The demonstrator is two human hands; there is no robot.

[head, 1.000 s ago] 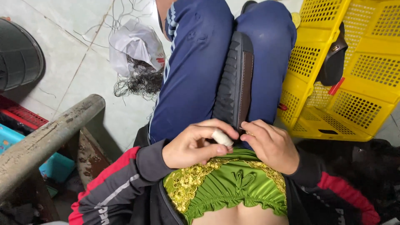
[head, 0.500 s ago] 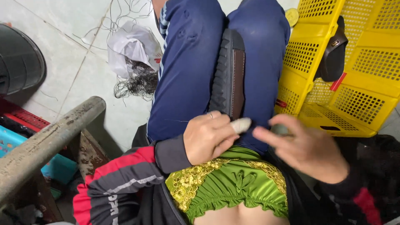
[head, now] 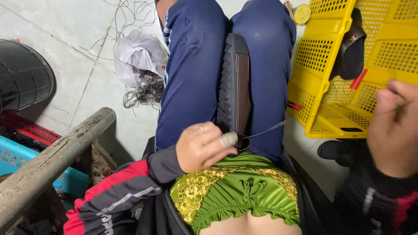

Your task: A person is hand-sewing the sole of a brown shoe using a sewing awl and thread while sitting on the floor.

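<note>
Shoe sole [head: 233, 82] stays clamped between the knees. Left hand [head: 201, 147], closed, presses its thimbled fingertip against the sole's near end. Right hand [head: 394, 126] has swung out right, pinching the now taut thread [head: 267, 129]: a stitch is being drawn tight.

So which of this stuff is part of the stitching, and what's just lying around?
In hand:
shoe clamped between the knees
thread pulled taut
left hand on the shoe
right hand raised

Lying about:
yellow crates
white bag
loose thread tangle
black basket
</note>
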